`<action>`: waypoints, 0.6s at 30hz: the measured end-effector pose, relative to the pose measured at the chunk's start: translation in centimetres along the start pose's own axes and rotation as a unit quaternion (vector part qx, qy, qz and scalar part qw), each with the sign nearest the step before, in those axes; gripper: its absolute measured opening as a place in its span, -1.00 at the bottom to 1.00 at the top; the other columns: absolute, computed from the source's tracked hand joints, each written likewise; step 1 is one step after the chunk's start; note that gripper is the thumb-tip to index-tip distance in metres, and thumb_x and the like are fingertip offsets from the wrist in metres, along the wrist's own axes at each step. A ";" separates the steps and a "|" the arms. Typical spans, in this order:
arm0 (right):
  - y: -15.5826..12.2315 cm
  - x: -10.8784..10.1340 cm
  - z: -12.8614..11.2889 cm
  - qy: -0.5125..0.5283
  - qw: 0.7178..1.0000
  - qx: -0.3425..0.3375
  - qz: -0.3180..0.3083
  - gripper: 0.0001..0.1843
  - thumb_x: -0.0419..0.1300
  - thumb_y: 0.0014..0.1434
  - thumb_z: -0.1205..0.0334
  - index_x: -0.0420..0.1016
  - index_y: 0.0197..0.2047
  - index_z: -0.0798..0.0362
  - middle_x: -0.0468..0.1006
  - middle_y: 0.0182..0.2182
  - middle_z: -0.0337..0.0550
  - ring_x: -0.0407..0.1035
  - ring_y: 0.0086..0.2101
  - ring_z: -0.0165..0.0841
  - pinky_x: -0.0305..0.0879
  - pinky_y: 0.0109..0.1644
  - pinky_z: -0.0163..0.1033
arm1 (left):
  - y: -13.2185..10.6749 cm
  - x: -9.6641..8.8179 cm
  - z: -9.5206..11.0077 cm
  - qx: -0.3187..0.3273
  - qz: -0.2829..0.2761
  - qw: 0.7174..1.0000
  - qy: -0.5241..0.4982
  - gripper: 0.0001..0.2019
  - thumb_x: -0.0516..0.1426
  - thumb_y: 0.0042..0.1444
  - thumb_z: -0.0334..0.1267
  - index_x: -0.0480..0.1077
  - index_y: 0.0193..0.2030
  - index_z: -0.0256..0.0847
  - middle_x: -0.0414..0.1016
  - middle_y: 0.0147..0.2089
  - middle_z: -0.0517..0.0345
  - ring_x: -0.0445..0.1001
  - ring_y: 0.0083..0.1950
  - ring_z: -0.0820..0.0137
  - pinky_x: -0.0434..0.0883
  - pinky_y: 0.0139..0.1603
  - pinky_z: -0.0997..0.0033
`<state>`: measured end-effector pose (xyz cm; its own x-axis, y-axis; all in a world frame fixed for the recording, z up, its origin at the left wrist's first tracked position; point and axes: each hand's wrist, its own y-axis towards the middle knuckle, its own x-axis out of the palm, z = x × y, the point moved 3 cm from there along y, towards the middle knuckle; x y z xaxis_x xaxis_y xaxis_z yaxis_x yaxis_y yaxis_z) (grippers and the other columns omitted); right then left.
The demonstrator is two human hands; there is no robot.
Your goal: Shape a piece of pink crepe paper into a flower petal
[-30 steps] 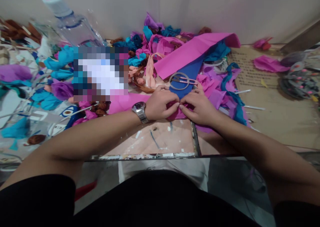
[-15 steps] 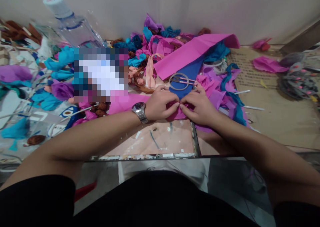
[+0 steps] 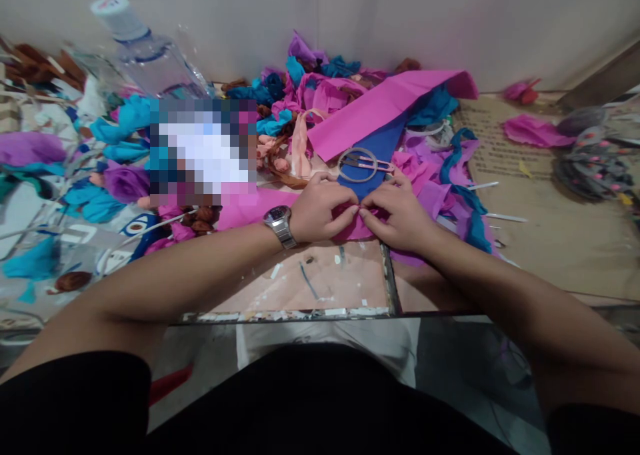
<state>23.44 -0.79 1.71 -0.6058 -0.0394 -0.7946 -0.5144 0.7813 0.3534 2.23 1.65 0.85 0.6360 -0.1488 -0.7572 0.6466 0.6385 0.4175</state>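
Thumb and fingers of my left hand (image 3: 320, 208) are closed in a pinch on a piece of pink crepe paper (image 3: 361, 229). My right hand (image 3: 399, 213) pinches the same piece, its thumb tip almost meeting the left one. The fingers partly hide the paper. Just beyond them, a blue sheet (image 3: 385, 138) lies under a grey ring (image 3: 376, 168) and a slim tool with a looped end (image 3: 384, 166). A long pink paper sheet (image 3: 370, 113) slants across the blue one. More flat pink paper (image 3: 245, 208) extends left of my left hand.
Crumpled blue, purple and pink paper pieces (image 3: 125, 181) crowd the left and back. A clear bottle with a white cap (image 3: 155, 61) stands at the back left. Cardboard (image 3: 525, 241) covers the right side, with a grey netted bundle (image 3: 590, 165) on it. The table's front edge (image 3: 300, 316) is near my body.
Both hands keep their pinch on the pink crepe paper in nearly the same place. The view has shifted very slightly; nothing else has visibly moved.
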 end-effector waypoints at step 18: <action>0.0 -0.5 -0.1 -0.042 0.998 -0.005 0.039 -0.82 0.22 0.38 0.18 0.54 -0.29 -0.02 0.64 -0.35 -0.22 0.44 -0.24 -0.25 0.04 0.45 0.15 | 0.0 -0.4 -0.6 -0.033 0.060 0.997 0.023 -0.66 0.08 0.51 -0.02 0.61 -0.13 -0.13 0.78 -0.16 0.11 0.65 -0.11 0.22 0.31 0.29 -0.03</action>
<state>23.70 -0.82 2.11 -0.5915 0.0735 -0.8030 -0.4741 0.7738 0.4201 1.73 2.14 0.84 0.6865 -0.0339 -0.7264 0.5363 0.6981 0.4743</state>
